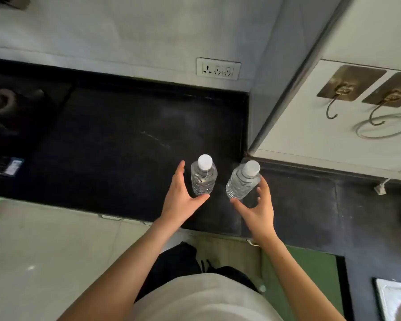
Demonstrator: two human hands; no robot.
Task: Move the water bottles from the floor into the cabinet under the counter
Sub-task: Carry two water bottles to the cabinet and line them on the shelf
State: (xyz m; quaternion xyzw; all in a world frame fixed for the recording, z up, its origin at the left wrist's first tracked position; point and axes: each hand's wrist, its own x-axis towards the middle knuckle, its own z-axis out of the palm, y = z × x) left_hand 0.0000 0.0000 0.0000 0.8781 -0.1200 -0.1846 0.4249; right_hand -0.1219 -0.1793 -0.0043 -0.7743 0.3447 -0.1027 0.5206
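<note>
Two clear water bottles with white caps stand on the black counter (pixel 116 135), just below the middle of the head view. The left bottle (pixel 203 176) is upright. The right bottle (pixel 241 181) sits just beside it at 3 o'clock and leans, its cap tipped toward 1 o'clock.

The left hand (pixel 180 196) is spread around the left bottle from its 9 o'clock side: the fingers (pixel 179 172) are straight and released, not pressed against the plastic, while the thumb tip touches the bottle's base at 6 o'clock. The right hand (pixel 256 206) cups the right bottle from its 4 o'clock side, with the curled fingers resting on its flank and the thumb reaching under its base; whether it truly grips the bottle cannot be told.

At 12 o'clock from the bottles a white socket plate (pixel 218 69) sits on the wall. At 2 o'clock two metal hooks (pixel 333 105) hang on a white panel. A green floor strip (pixel 310 269) lies at 5 o'clock.
</note>
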